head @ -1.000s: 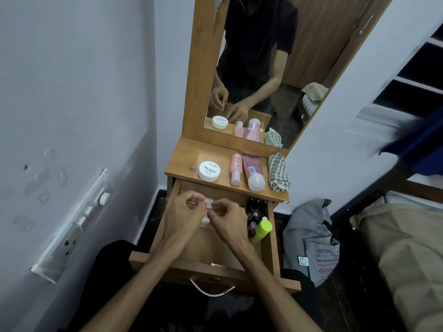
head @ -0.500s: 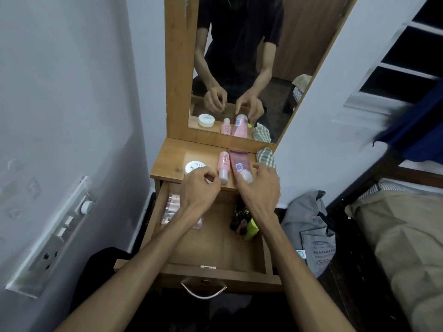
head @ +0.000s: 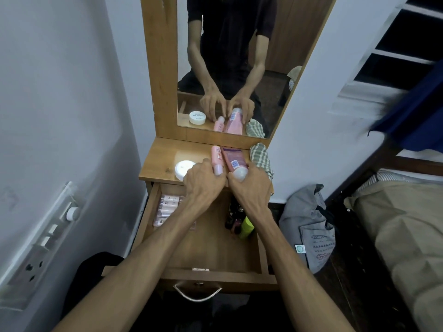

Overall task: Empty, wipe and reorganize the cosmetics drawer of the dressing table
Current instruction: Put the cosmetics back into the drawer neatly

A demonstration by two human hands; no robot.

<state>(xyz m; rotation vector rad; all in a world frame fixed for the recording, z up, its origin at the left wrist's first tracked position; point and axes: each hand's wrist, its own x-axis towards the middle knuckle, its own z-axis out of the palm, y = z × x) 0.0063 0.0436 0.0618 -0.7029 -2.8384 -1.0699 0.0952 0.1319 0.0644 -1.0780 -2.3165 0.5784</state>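
At the front edge of the tabletop [head: 163,161], the left hand [head: 203,183] curls its fingers round the cap end of the small pink bottle [head: 216,159]; the right hand [head: 249,185] grips the white cap of the larger pink tube [head: 233,159] just beside it; a white jar [head: 183,169] lies left of the left hand, a checked cloth [head: 260,159] right of the tube; below, the open drawer [head: 215,255] holds a pack of sachets [head: 166,207], dark small bottles [head: 233,214] and a green bottle [head: 247,227].
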